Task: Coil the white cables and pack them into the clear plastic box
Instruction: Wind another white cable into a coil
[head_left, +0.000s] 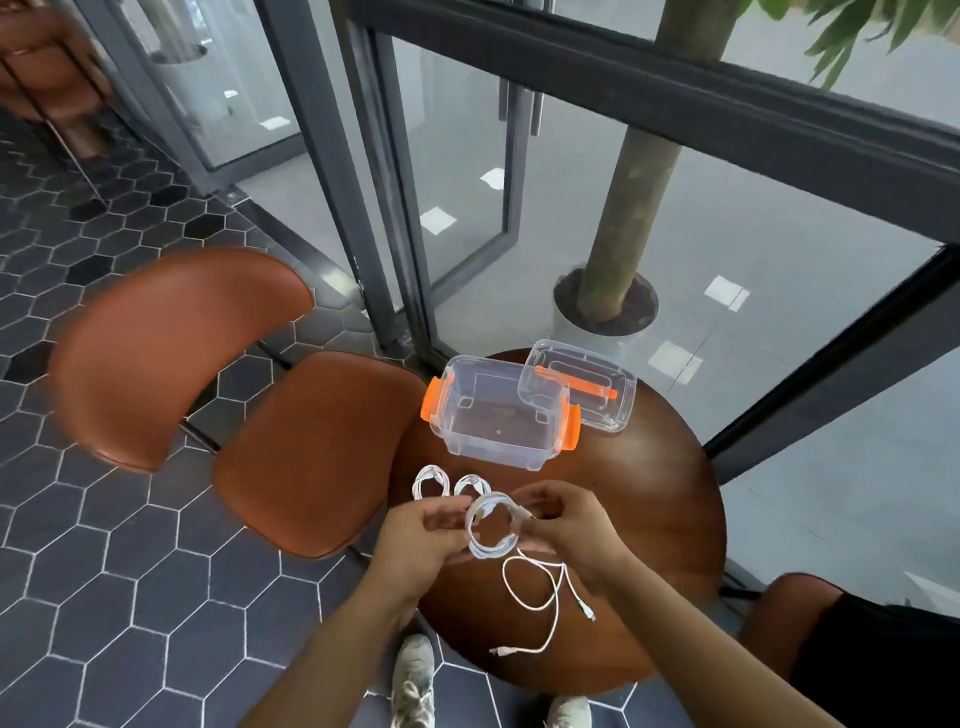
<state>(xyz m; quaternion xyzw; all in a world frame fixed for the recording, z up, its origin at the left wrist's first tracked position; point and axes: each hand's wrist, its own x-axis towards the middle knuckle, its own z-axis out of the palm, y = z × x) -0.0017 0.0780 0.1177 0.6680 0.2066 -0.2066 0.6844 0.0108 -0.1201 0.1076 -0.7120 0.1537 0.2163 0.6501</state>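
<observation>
Both hands hold one white cable coil (491, 527) up over the round table (649, 493): the left hand (421, 535) pinches its left side so the loops stay stacked, and the right hand (566, 525) pinches the right side, probably to tuck the end in. Two small coils (431, 483) lie just beyond, close to the open clear box (498, 415) (its lid (584, 387) leans on the far right corner) for easy dropping in. An uncoiled cable (537, 597) waits nearer.

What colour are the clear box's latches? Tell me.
The latches are orange, clearest in the head view.
</observation>
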